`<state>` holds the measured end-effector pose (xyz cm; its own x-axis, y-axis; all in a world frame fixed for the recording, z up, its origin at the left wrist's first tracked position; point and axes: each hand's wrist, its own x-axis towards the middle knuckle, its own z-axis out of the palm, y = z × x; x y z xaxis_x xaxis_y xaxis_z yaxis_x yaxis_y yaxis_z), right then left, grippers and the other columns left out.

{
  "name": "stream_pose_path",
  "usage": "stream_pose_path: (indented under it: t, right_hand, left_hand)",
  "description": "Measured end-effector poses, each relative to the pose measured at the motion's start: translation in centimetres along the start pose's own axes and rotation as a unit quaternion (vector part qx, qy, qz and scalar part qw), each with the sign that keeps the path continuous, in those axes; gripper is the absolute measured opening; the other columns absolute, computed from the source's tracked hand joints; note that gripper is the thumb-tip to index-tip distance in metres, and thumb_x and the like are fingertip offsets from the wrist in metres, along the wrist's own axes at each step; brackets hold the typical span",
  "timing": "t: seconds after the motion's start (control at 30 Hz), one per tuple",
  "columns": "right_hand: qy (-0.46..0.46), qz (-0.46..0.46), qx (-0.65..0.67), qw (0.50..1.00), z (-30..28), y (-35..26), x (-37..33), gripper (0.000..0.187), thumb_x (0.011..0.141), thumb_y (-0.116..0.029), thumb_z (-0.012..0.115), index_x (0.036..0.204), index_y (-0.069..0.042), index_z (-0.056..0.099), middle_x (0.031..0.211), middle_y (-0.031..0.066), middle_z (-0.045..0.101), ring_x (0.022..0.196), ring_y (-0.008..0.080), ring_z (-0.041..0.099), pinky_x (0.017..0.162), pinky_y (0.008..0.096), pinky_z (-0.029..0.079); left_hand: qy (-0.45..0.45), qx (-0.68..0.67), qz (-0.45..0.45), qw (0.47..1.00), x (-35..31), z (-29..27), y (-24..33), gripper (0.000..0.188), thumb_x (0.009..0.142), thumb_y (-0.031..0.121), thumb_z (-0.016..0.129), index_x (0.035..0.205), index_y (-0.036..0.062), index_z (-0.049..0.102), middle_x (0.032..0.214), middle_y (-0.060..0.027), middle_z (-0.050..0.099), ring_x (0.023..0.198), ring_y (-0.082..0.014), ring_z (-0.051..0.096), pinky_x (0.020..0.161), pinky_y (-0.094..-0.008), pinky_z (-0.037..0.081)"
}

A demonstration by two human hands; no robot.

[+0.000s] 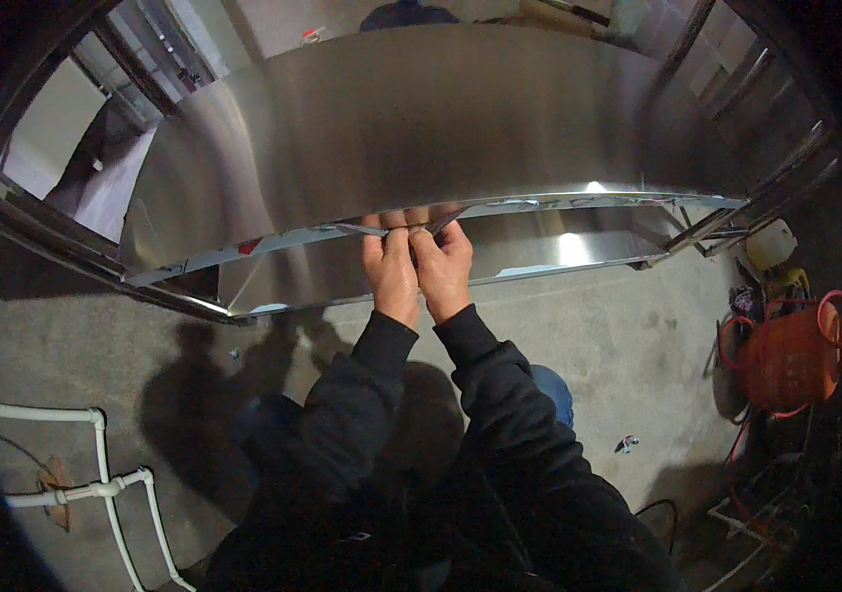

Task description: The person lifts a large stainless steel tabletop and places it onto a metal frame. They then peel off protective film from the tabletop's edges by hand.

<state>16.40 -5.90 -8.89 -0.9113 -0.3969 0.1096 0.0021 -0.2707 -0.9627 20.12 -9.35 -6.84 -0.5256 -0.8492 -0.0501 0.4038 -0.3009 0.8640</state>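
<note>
Looks like peeling to me: left hand [393, 283] and right hand [445, 275] have fingers [396, 240] pinched on the grey strip [449, 219] between them, steel tabletop [441, 118] just beyond, so probably steady pulling next.

sheet [441, 118]: smooth glossy metal | sleeves [515, 405]: matt cloth | floor [589, 331]: matt concrete | pipes [105, 487]: smooth plastic

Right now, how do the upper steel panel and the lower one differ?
The upper steel panel shows a broad face; the lower steel panel, partly hidden beneath it, shows only a narrow band. The left hand and right hand meet at the upper panel's front edge; neither appears to grip the lower panel. Both panels are shiny, silvery metal.
</note>
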Motion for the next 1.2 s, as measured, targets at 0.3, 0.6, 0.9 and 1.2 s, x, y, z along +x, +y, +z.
stream_pose_path:
  t: [0.3,0.6,0.9,1.2]
  right_hand:
    - [-0.045,0.077,0.117,0.989,-0.4,-1.6,-0.7,0.007,0.077,-0.005,0.053,0.084,-0.003,0.055,0.072,0.0008,0.056,0.058,0.0071,0.049,0.049,0.0205,0.038]
    - [-0.046,0.065,0.114,0.990,-0.7,-1.5,-0.9,0.006,0.078,-0.004,0.051,0.082,-0.001,0.055,0.074,0.0024,0.058,0.061,0.0081,0.052,0.053,0.0224,0.042]
    - [-0.043,0.076,0.086,0.992,-0.8,-0.8,-0.5,0.006,0.076,-0.006,0.054,0.082,-0.004,0.055,0.068,-0.0011,0.053,0.054,0.0059,0.045,0.046,0.0197,0.035]
    - [-0.047,0.076,0.080,0.993,-0.4,-0.9,-0.7,0.007,0.077,-0.007,0.053,0.084,-0.004,0.053,0.066,-0.0015,0.050,0.053,0.0062,0.043,0.044,0.0204,0.033]
  left_hand:
    - [-0.017,0.033,-0.016,0.999,-0.8,-1.2,0.5,0.021,0.085,0.015,0.051,0.104,0.0060,0.054,0.089,0.0011,0.052,0.078,-0.0087,0.046,0.067,-0.0241,0.038]
    - [-0.019,-0.035,-0.112,0.993,-1.1,-1.8,1.7,0.012,0.079,0.012,0.053,0.089,0.0067,0.055,0.084,-0.0012,0.056,0.077,-0.0118,0.051,0.067,-0.0254,0.039]
    - [-0.064,0.023,-0.046,0.997,-0.1,-3.6,1.4,0.014,0.086,0.023,0.049,0.086,0.0093,0.053,0.083,0.0006,0.055,0.074,-0.0091,0.047,0.066,-0.0246,0.035]
    - [-0.056,0.119,0.027,0.991,-0.8,-4.2,1.6,0.015,0.088,0.019,0.049,0.083,0.0058,0.053,0.079,-0.0007,0.055,0.072,-0.0087,0.048,0.066,-0.0238,0.039]
